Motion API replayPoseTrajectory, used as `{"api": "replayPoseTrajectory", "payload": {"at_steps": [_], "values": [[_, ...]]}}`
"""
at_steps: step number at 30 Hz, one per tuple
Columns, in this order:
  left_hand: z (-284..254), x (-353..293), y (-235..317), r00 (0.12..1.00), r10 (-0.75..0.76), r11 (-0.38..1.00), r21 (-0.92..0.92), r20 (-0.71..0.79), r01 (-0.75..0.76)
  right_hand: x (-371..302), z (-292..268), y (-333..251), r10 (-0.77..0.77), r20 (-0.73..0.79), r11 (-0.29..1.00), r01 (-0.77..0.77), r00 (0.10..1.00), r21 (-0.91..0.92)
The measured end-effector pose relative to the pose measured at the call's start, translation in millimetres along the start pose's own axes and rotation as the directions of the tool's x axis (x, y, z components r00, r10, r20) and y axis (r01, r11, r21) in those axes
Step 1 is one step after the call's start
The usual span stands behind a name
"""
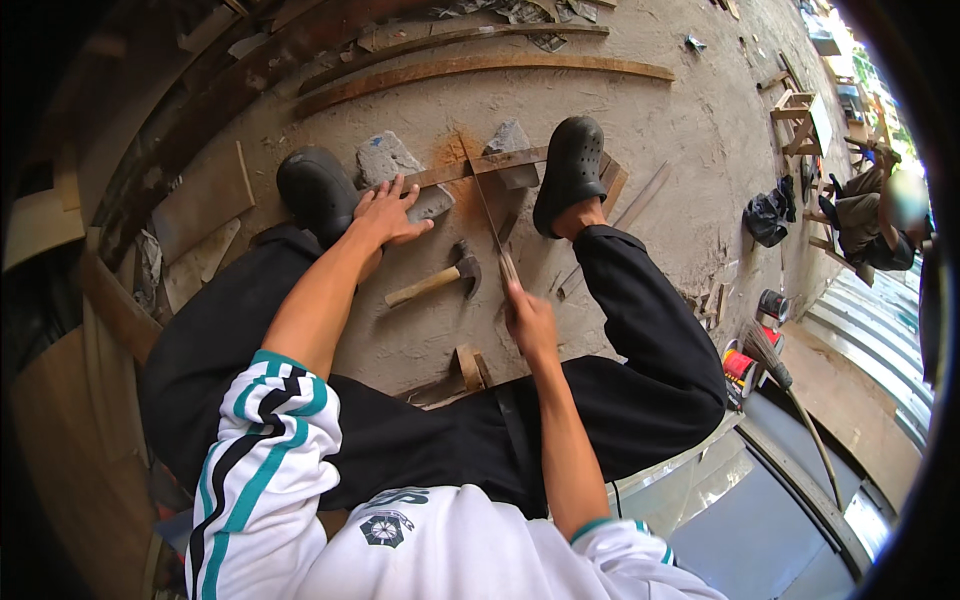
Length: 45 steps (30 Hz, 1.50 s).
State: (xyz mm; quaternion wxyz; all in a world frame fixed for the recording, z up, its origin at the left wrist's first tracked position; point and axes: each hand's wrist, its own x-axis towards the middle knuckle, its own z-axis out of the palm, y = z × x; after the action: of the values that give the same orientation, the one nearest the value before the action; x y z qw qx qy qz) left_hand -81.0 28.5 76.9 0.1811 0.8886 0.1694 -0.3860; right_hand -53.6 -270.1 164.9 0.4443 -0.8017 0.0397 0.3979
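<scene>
A narrow brown wooden strip (515, 158) lies across grey concrete blocks (387, 157) between my feet. My left hand (387, 215) rests on the strip's left part, fingers spread and stretched out. In my closed right hand (530, 318) is the handle of a handsaw, whose thin blade (484, 198) crosses the strip near its middle. Orange-brown dust (463, 150) covers the ground around the crossing. My right shoe (575, 165), a black clog, is by the strip's right end; my left shoe (318, 190) is near the other end. A claw hammer (430, 286) lies between my hands.
Long wooden strips (490, 66) lie on the ground beyond my feet. Boards (205, 190) are piled at the left. To the right are paint cans (740, 368), a brush-ended stick (768, 350), a black bag (768, 218) and a seated person (865, 215).
</scene>
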Motion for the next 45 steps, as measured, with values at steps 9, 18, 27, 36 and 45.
{"api": "replayPoseTrajectory", "payload": {"at_steps": [9, 18, 27, 36, 45], "values": [[-8.5, -3.2, -4.2, 0.999, -0.018, 0.999, -0.03, 0.033, 0.019, -21.7, -10.5, 5.5, 0.0, 0.025, 0.999, 0.001, 1.0, -0.039], [-3.8, 4.5, -0.2, 1.0, 0.0, 1.0, 0.002, 0.02, 0.0, 73.6, 13.6, 7.3, -0.12, 0.086, 0.985, 0.108, 0.989, 0.131], [3.5, -0.6, 0.1, 0.999, 0.0, 1.0, -0.009, 0.032, 0.0, 49.8, 19.9, 15.3, -0.098, 0.001, 0.993, 0.098, 0.995, 0.062], [3.4, 0.4, -5.0, 1.0, -0.017, 1.0, -0.009, 0.005, 0.017, 112.4, 29.9, -27.5, 0.087, 0.198, 0.936, -0.148, 0.976, 0.319], [4.1, 0.9, 0.4, 0.998, 0.016, 0.999, 0.046, -0.054, -0.013, 92.2, 30.8, -6.5, 0.044, -0.027, 0.968, -0.049, 0.999, -0.246]]}}
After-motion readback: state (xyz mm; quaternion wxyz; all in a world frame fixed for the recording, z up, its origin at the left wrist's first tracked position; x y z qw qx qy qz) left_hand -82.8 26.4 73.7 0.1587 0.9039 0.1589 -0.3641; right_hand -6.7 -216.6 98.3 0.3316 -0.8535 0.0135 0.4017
